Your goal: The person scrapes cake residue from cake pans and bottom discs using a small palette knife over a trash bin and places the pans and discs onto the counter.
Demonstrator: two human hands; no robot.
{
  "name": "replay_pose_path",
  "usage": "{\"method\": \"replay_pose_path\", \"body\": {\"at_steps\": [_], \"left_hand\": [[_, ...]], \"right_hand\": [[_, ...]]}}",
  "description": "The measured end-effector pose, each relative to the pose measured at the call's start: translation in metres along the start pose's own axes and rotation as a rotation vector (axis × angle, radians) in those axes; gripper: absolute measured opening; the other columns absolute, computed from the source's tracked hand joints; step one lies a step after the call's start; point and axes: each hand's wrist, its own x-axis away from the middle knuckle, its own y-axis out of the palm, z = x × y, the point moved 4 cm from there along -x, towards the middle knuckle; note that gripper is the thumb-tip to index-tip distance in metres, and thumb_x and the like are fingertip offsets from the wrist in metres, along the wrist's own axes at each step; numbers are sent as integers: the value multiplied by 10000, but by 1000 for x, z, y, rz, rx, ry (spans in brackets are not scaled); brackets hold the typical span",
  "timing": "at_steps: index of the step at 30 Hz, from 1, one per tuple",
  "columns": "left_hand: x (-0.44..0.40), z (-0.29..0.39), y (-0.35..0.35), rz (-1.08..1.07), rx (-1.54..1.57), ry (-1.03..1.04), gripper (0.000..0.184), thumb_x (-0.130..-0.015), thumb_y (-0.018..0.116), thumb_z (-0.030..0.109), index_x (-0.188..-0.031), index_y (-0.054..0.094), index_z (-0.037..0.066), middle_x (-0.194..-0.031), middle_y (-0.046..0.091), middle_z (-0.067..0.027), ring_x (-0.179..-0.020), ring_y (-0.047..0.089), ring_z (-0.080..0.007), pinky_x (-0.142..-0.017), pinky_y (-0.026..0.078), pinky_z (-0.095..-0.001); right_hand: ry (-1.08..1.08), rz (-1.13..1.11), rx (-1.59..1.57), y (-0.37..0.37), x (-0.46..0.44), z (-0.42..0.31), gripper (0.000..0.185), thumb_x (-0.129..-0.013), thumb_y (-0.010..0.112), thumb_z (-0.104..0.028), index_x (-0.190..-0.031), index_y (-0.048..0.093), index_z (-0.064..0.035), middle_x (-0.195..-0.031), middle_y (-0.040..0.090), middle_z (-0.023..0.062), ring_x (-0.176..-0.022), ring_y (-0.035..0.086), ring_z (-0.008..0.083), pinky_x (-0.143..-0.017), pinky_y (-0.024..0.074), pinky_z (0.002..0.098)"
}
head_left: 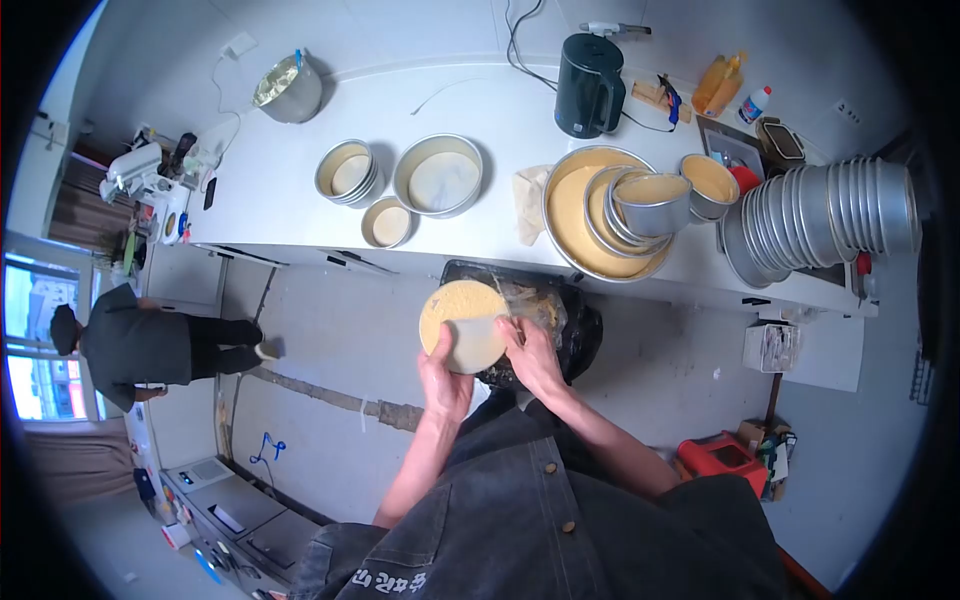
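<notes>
My left hand (446, 387) grips the lower left edge of a round cake pan base (463, 300), thumb on its face. The disc's upper part carries a yellowish cake layer; its lower part looks smooth and pale grey. At the disc's right edge, the fingers of my right hand (531, 357) are closed in a pinch; I cannot make out whether a thin tool is in them. Below and behind the disc stands a black-lined bin (583, 325), with clear plastic and yellowish scraps (540, 303) in it.
On the white counter (300, 210) are empty-looking round pans (437, 178), a large pan (572, 205) with yellowish discs and smaller pans, a row of stacked pans (810, 225), a dark kettle (590, 88) and a metal bowl (290, 90). Another person (135, 345) stands at far left.
</notes>
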Motion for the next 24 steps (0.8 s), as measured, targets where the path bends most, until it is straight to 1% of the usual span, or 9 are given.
{"method": "replay_pose_path", "body": {"at_steps": [3,6,7,9,13,15,16,20,24], "left_hand": [[-3,-4,6,-75,224,12,499,-1010,650,232,-1415,486,-9,-1342,617,-147,-1234,618,-286,-1050,525,-455],[-4,1,10,-81,176,32,469,-1043,601,274,-1397,487,-11,-1324,611,-155,-1221,618,-286,-1054,521,-459],[-3,1,12,-82,178,33,469,-1043,601,274,-1397,487,-11,-1324,611,-155,-1221,618,-286,-1054,521,-459],[-1,6,14,-46,132,98,475,-1059,569,310,-1400,477,-7,-1332,597,-152,-1216,613,-279,-1039,525,-457],[5,0,3,-84,85,21,495,-1065,555,338,-1410,469,-6,-1325,600,-147,-1217,609,-278,-1037,520,-452],[7,2,-8,-75,52,-25,494,-1063,558,330,-1407,472,-13,-1325,603,-150,-1219,611,-282,-1044,517,-453],[10,3,-15,-71,18,-67,492,-1061,562,323,-1405,475,-19,-1324,606,-154,-1221,613,-286,-1051,514,-454],[11,11,-37,-43,-45,-103,492,-1057,571,303,-1405,479,-31,-1333,609,-168,-1225,619,-295,-1058,516,-455],[16,15,-54,4,-79,-193,504,-1049,586,269,-1407,471,-67,-1340,611,-198,-1190,646,-309,-1033,540,-451]], "right_hand": [[-23,-76,119,-16,5,-22,492,-1018,606,-423,-894,684,47,-757,675,258,-756,715,344,-716,538,451],[-164,-168,574,-19,23,-41,658,-1023,497,-572,-910,712,39,-759,677,304,-770,695,476,-724,550,546],[-164,-301,678,-20,29,-45,671,-1026,483,-575,-928,714,46,-724,666,313,-708,689,484,-694,558,558],[-223,-266,670,-17,36,-41,768,-1020,449,-627,-853,727,68,-653,662,284,-646,706,454,-625,573,539],[-206,-296,664,-21,22,-24,739,-1026,459,-606,-886,723,70,-657,661,286,-630,700,450,-602,567,541],[-285,-302,649,-20,14,-19,747,-1024,467,-601,-901,708,95,-675,665,294,-629,692,461,-608,560,550],[-293,-313,655,-17,11,-16,700,-1026,464,-600,-978,723,49,-645,652,274,-641,687,468,-612,558,549],[-214,-343,647,-2,1,8,663,-1022,456,-620,-1043,742,-22,-694,662,291,-706,695,480,-646,564,541],[-160,-414,670,-5,1,7,731,-1006,469,-641,-1021,721,45,-767,686,300,-755,700,483,-704,560,545]]}}
